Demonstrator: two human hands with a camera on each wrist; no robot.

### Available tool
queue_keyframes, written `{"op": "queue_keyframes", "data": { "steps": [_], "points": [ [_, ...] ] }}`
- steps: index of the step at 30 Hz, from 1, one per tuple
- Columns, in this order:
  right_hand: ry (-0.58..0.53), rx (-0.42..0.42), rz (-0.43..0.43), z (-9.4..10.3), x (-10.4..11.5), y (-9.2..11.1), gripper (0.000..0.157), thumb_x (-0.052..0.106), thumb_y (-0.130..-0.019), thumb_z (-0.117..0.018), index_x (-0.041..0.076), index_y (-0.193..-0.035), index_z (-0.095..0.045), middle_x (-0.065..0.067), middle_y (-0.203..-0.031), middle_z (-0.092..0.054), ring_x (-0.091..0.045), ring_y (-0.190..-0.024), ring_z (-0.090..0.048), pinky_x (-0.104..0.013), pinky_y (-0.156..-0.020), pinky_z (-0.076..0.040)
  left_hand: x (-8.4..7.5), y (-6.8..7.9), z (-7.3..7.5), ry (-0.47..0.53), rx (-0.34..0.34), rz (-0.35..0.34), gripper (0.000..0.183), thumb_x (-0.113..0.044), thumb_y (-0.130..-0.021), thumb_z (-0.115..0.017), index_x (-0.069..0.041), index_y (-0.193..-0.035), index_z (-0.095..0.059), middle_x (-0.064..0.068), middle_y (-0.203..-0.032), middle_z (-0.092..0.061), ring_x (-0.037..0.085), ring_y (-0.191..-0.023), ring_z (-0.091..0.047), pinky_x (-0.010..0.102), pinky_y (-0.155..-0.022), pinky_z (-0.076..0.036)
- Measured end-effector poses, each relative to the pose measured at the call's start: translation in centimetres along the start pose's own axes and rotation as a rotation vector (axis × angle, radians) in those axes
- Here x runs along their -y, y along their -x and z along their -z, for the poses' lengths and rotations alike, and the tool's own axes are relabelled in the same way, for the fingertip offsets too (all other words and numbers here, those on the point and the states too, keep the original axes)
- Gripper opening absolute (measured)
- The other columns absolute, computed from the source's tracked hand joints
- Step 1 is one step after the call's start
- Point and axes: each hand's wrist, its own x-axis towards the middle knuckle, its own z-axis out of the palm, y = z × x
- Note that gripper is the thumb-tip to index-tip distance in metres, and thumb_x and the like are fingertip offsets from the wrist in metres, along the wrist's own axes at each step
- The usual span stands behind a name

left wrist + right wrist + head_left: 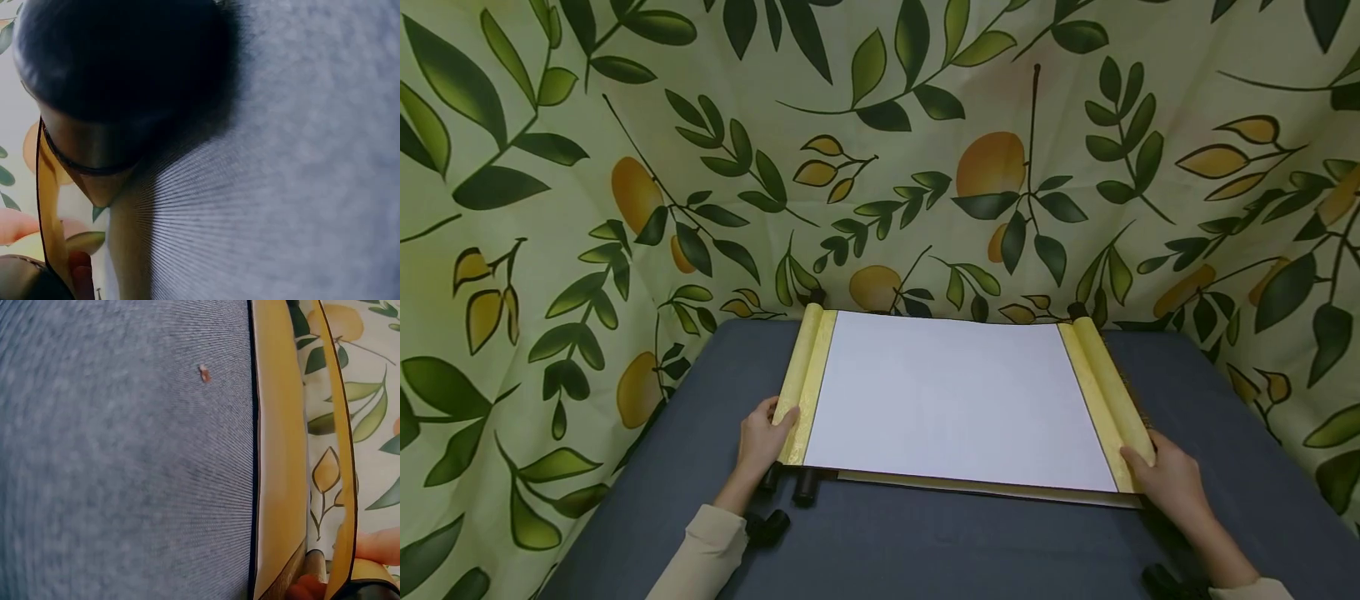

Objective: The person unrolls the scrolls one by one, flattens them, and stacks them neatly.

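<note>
A hanging scroll lies partly unrolled between my hands, its white sheet point(955, 400) bordered by yellow strips on both sides. In the head view my left hand point(762, 442) grips the left yellow roll point(803, 358), thumb on top and fingers behind it. My right hand point(1172, 483) holds the right roll point(1108, 379) the same way near its lower end. Black knobs point(806, 487) stick out below the left side. A dark knob point(125, 62) fills much of the left wrist view. In the right wrist view, a raised yellow edge point(340, 425) stands above another yellow layer point(278, 437) on the cloth.
A dark blue-grey cloth point(910, 550) covers the table. Behind and at both sides hangs a curtain point(880, 217) printed with leaves and orange fruit. A small brownish speck point(204, 373) shows on the cloth in the right wrist view.
</note>
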Motion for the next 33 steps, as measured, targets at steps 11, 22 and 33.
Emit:
{"op": "queue_keyframes", "data": {
  "steps": [11,22,33],
  "points": [
    [0.014,0.174,-0.043,0.0,0.2,-0.7,0.065,0.018,-0.097,-0.051,-0.029,-0.134,-0.026,-0.052,-0.133,-0.031,-0.065,-0.117,-0.037,-0.067,-0.091,-0.04,0.6,0.1,0.4,-0.018,0.065,0.052,0.059,-0.03,-0.092,-0.062,0.008,-0.135,-0.049,0.031,-0.121,-0.063,0.043,-0.107,-0.062,0.051,-0.088,-0.051],
    [0.008,0.126,0.004,-1.4,0.0,-0.9,0.064,0.009,-0.093,-0.054,-0.027,-0.136,-0.025,-0.051,-0.133,-0.031,-0.065,-0.115,-0.039,-0.067,-0.088,-0.041,1.1,-0.5,0.0,-0.034,0.086,0.049,0.056,-0.028,-0.092,-0.062,0.009,-0.132,-0.051,0.031,-0.121,-0.062,0.043,-0.109,-0.061,0.052,-0.09,-0.051],
    [0.065,0.191,0.0,-1.3,-0.2,-1.2,0.063,0.009,-0.091,-0.054,-0.029,-0.133,-0.026,-0.051,-0.121,-0.043,-0.063,-0.1,-0.051,-0.06,-0.076,-0.048,0.8,-0.5,0.4,-0.064,0.223,0.011,0.06,-0.024,-0.094,-0.06,0.013,-0.138,-0.042,0.032,-0.133,-0.055,0.045,-0.121,-0.055,0.052,-0.097,-0.049]
  ]
}}
